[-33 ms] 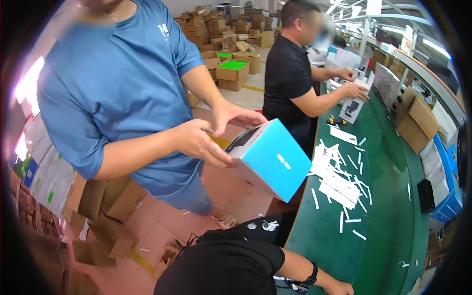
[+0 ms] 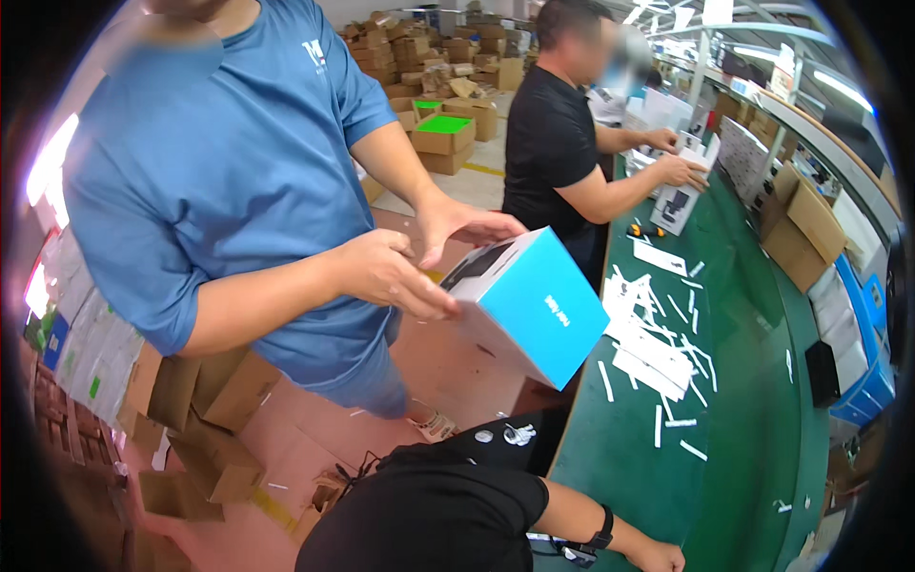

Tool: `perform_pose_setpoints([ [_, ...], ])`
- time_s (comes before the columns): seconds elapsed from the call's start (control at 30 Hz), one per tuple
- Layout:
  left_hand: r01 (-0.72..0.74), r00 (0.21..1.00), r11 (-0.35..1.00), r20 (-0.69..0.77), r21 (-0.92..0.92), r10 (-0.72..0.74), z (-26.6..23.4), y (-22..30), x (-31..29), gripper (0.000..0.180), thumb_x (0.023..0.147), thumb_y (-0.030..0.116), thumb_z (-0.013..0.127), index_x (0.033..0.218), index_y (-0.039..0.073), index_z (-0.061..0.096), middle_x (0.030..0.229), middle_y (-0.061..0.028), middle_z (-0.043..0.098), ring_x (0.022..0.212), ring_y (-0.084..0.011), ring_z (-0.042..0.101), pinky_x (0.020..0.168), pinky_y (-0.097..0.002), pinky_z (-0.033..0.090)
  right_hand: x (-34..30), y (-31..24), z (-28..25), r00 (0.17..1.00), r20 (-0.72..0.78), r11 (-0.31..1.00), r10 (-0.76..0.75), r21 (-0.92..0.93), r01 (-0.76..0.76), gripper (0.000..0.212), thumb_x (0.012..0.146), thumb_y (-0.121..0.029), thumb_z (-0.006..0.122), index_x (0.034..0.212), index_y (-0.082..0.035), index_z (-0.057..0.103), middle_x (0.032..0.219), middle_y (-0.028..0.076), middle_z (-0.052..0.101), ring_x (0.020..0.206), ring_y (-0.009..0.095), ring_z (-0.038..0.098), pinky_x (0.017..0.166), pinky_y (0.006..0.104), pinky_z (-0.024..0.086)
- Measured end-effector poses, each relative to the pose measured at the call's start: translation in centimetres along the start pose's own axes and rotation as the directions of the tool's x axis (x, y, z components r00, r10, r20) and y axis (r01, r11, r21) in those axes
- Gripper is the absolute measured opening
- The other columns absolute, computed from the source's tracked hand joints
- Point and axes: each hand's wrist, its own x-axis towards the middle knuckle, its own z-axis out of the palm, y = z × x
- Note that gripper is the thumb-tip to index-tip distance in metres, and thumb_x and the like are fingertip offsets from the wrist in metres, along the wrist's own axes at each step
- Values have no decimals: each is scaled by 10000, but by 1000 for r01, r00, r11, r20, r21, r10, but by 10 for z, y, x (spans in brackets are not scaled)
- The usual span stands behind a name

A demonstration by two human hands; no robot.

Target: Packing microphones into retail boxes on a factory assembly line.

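Note:
My left hand [image 2: 660,556] is low on the green table [image 2: 629,477], at the bottom edge of the head view. A black band circles its wrist. The fingers look curled under and are cut off by the frame, so anything in them is hidden. My right hand is not in view. A small dark device [image 2: 578,553] lies beside my forearm. In front of me a person in a blue shirt [image 2: 257,181] holds a blue and white carton [image 2: 548,310], tilted, with both hands, beside the table edge.
White paper strips [image 2: 653,353] litter the table. Farther along, a person in black [image 2: 553,133] handles a white box [image 2: 675,205] near an orange-and-black tool [image 2: 646,231]. An open cardboard box [image 2: 801,229] stands at right. More open cartons [image 2: 224,453] lie on the floor at left.
The view has shifted slightly. The blue and white carton and the hands holding it have moved a little to the right. My left hand stays in place.

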Motion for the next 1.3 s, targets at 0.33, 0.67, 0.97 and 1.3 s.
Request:
perform_pose_setpoints([
  [0.33, 9, 997, 999, 82, 45, -13, 17, 8, 16, 136, 935, 138, 601, 961, 23, 670, 795, -91, 678, 650, -167, 660, 571, -320, 532, 27, -37, -313, 927, 291, 957, -237, -93, 274, 278, 952, -244, 542, 708, -126, 480, 551, 4, 385, 419, 113, 305, 396, 277, 276],
  [0.67, 44, 998, 995, 44, 89, -48, 8, 8, -1, 97, 901, 36, 493, 912, -37, 555, 701, -109, 601, 500, -163, 606, 456, -313, 525, 10, -3, -32, 993, -79, 945, -86, 309, 106, 172, 951, -232, 478, 844, -102, 511, 719, 56, 427, 643, 211, 349, 573, 386, 276],
  [0.97, 39, 995, 985, 85, 171, -54, 11, 16, -2, 83, 887, 37, 496, 885, -23, 552, 709, -112, 628, 515, -163, 628, 484, -303, 529, 9, -35, -148, 926, -167, -289, 338, 918, 272, 285, 920, -300, 444, 1030, -84, 593, 957, 133, 521, 975, 361, 439, 858, 593, 286],
  [1.3, 62, 995, 981, 65, 187, -75, 9, 20, -10, 108, 905, 77, 521, 907, -22, 565, 707, -98, 648, 530, -152, 643, 513, -290, 506, 5, -46, -141, 861, -173, -442, 479, 800, 407, 394, 897, -302, 422, 1092, -57, 661, 1126, 193, 574, 1178, 428, 492, 1032, 674, 302],
])
